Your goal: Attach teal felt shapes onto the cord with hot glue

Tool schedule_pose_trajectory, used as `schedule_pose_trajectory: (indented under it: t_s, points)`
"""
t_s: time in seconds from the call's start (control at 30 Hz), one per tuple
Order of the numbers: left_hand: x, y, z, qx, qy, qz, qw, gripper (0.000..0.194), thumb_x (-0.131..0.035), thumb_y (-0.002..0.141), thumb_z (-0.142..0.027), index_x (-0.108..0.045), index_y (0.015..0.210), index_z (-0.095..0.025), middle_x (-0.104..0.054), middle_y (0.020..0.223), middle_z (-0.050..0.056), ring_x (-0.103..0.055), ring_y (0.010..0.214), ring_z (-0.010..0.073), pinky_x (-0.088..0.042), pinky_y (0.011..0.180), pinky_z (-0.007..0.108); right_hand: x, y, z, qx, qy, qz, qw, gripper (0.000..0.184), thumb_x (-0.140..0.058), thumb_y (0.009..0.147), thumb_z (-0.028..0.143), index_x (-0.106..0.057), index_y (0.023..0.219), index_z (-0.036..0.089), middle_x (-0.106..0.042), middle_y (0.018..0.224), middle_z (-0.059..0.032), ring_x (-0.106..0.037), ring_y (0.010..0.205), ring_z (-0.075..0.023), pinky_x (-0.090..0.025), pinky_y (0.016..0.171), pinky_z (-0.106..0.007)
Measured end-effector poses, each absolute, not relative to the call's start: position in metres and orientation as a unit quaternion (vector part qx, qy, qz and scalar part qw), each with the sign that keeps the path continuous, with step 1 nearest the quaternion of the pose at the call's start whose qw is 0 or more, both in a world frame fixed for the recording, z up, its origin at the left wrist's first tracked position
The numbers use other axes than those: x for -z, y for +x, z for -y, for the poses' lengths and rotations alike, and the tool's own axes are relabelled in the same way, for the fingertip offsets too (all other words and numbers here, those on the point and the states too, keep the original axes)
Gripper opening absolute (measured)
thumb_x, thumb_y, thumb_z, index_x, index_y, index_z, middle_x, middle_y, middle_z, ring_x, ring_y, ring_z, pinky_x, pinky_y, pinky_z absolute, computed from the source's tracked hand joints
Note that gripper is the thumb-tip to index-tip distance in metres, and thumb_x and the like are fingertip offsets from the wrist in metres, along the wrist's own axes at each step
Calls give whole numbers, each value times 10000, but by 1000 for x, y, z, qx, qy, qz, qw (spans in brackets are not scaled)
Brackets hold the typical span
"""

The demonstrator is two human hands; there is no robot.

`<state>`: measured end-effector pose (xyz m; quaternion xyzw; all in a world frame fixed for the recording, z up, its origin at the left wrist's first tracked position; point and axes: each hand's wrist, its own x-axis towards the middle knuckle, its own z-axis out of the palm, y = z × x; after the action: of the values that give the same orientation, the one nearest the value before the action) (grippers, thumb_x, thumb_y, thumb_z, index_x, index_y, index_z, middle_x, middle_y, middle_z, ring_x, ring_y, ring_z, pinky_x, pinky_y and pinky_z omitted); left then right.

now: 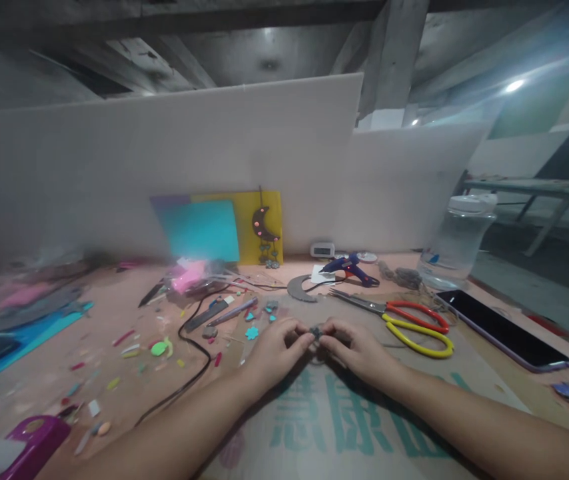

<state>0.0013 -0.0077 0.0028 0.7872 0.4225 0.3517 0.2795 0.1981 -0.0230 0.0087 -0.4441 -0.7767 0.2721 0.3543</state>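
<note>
Left hand point(275, 348) and right hand point(358, 347) pinch a grey piece point(316, 331).
It lies between them, neither nearer; long axis unclear.

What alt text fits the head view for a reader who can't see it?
Left hand and right hand pinch a small dark piece above a lettered sheet on a cluttered table. Beyond them lie a grey crescent, a blue glue gun and red-and-yellow-handled scissors; a phone lies at right, colourful scraps at left.

Sm. dk. grey piece point(316, 331) — btwn both hands point(280, 345) point(357, 345) — partly hidden
</note>
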Motion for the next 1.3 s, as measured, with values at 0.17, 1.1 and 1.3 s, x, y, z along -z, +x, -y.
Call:
schedule_pose_trajectory:
  t_s: [0.17,1.1,1.3]
  points:
    - [4,0,4,-350,792,-417,278,245,-539,883,-386,-642,837,-168,-673,860,71,-615,872,217,-470,746,294,-7,199,24,-264,-448,776,357,182,-512,904,296,-631,842,174,-692,827,-54,-636,787,-195,-475,736,-296]
    - [0,1,6,-360,789,-406,288,256,-506,894,-354,-638,789,-161,-664,792,58,-615,799,196,-461,717,276,-7,198,22,-259,-435,781,366,213,-497,904,317,-639,856,165,-688,813,-58,-619,767,-186,-455,717,-289]
    - [-2,1,7,-360,790,-408,283,229,-524,879,-336,-642,787,-163,-669,785,53,-620,783,192,-462,710,275,-8,199,22,-255,-434,785,360,218,-488,911,318,-630,844,167,-684,816,-59,-619,767,-185,-460,717,-288]
